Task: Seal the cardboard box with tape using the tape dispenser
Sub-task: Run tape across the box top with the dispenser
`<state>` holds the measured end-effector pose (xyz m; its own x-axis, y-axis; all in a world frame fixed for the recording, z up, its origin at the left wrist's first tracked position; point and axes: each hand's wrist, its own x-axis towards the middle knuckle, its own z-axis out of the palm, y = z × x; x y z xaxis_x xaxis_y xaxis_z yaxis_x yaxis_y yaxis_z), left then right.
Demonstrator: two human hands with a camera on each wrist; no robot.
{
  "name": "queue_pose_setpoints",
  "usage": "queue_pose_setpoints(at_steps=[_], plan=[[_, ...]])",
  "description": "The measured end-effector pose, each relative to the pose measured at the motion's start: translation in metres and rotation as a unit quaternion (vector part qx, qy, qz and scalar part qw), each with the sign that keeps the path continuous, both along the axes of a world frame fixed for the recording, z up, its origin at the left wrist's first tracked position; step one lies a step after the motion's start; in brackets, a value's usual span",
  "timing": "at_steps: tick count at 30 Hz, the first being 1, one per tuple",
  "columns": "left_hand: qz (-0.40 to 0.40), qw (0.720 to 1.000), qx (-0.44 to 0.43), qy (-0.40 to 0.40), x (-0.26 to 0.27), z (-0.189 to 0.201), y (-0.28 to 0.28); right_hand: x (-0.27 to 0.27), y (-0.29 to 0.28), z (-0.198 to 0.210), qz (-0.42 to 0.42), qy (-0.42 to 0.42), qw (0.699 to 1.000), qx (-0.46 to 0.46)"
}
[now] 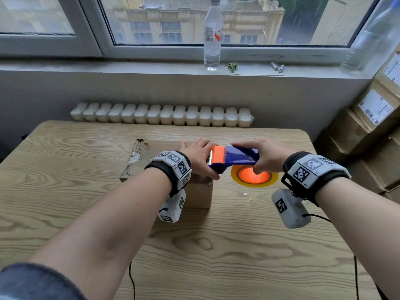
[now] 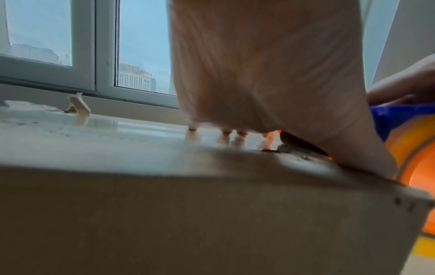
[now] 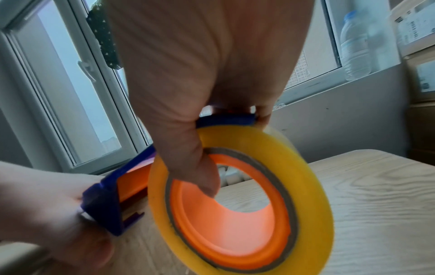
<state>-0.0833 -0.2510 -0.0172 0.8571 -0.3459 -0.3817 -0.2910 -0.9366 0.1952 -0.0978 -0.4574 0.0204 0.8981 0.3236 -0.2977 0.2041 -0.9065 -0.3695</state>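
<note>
A brown cardboard box (image 1: 138, 163) sits on the wooden table (image 1: 216, 245), its top torn at the left edge. My left hand (image 1: 198, 155) lies flat on the box top, fingers straight, thumb at the box's right front corner beside the dispenser. In the left wrist view the fingertips (image 2: 227, 132) touch the box (image 2: 164, 214). My right hand (image 1: 267, 158) grips the blue tape dispenser (image 1: 240, 155) from above, at the box's right edge. Its orange blade guard (image 1: 217, 155) points at the left hand. My thumb (image 3: 197, 167) hooks into the yellow tape roll (image 3: 310, 186).
A water bottle (image 1: 212, 35) and small batteries (image 1: 277, 67) stand on the windowsill. A radiator (image 1: 162, 115) runs behind the table. Stacked cardboard boxes (image 1: 372, 131) fill the right side. Thin black cables (image 1: 132, 278) hang from both wrists over the table's near part.
</note>
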Motion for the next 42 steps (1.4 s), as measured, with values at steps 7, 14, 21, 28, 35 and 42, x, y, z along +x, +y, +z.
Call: queue_pose_setpoints(at_steps=[7, 14, 21, 28, 35, 42], plan=[[0.014, 1.0, 0.0, -0.009, 0.001, -0.007, -0.005, -0.006, -0.024, -0.007, -0.029, 0.013, 0.999, 0.033], [0.003, 1.0, 0.002, -0.014, -0.005, -0.01, -0.002, -0.017, -0.063, 0.001, -0.071, 0.012, 0.997, -0.031], [0.0, 1.0, 0.006, -0.015, -0.01, -0.011, 0.005, -0.006, -0.045, -0.007, -0.051, -0.029, 0.997, -0.057], [0.026, 0.999, -0.033, -0.022, -0.008, -0.006, 0.0, -0.001, -0.05, -0.002, -0.058, -0.005, 0.997, -0.049], [0.047, 0.997, -0.039, -0.038, -0.004, -0.01, -0.006, 0.005, -0.044, -0.012, -0.046, 0.006, 0.997, -0.066], [0.037, 0.997, -0.041, -0.062, -0.006, -0.021, -0.007, 0.011, -0.017, -0.023, -0.014, 0.013, 0.995, -0.102]])
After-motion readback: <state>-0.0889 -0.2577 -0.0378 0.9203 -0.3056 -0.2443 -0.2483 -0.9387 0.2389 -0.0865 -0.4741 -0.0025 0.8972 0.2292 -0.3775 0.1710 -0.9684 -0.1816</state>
